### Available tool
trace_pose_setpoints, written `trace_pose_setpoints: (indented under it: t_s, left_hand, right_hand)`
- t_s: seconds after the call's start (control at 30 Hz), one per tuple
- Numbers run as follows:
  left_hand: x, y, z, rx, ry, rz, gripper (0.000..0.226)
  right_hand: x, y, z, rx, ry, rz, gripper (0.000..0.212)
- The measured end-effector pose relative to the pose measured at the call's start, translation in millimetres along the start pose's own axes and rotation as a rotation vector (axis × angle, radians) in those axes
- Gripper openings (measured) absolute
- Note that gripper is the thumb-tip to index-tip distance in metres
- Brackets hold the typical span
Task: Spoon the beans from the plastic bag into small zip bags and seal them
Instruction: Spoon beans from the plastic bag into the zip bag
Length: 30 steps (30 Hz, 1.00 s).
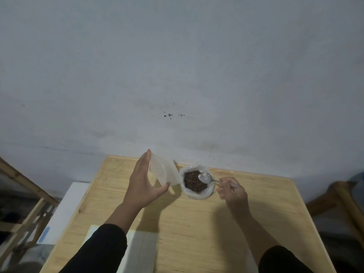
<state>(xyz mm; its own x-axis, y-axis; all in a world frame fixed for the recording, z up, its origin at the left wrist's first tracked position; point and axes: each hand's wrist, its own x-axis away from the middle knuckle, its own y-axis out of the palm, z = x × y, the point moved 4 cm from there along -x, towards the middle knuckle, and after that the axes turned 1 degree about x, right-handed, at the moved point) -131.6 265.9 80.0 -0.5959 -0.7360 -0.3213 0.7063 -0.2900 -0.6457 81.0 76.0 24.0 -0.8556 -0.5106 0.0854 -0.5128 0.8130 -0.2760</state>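
In the head view, a small zip bag (pixel 164 171) is held upright over the far part of the wooden table (pixel 197 223), gripped between the thumb and extended fingers of the left hand (pixel 142 184). Just to its right, the plastic bag (pixel 197 181) is seen standing on the table with its rim rolled down, and dark beans (pixel 193 181) are exposed inside it. A metal spoon (pixel 204 177) is pinched by its handle in the right hand (pixel 232 191), whose fingers are curled round it; its bowl is poised above the beans and looks empty, so a scoop is judged to be the step in hand. A stack of flat zip bags (pixel 137 251) is seen at the near edge, between the sleeves.

For the scoop to go well, the spoon should be dipped shallowly and lifted level. Whether the small bag's mouth is already open cannot be told; it should be spread wide and brought close beside the plastic bag's rim, so that the carry is kept short. The spoon tip should be set inside the mouth before being tipped, lest beans be scattered on the table.
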Motion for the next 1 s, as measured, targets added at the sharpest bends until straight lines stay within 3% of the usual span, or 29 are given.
trace_pose_setpoints:
  t_s: [0.2, 0.6, 0.77, 1.0]
  left_hand:
    - [-10.1, -11.8, -1.0, -0.041, 0.025, 0.023, 0.112]
    - [-1.3, 32.3, -5.0, -0.036, -0.006, -0.166, 0.115]
    - [-4.3, 49.5, -0.3, 0.017, -0.010, -0.221, 0.116]
    - [-9.6, 66.4, 2.3, 0.058, -0.059, -0.241, 0.112]
  right_hand:
    - [-5.5, 8.6, 11.4, 0.071, 0.029, -0.008, 0.020]
    - [-5.2, 24.4, 30.3, -0.456, 0.390, 0.017, 0.018]
    - [-5.5, 16.6, 18.5, -0.568, 0.398, -0.002, 0.015]
    - [-14.7, -3.7, -8.7, -0.506, 0.313, 0.004, 0.020]
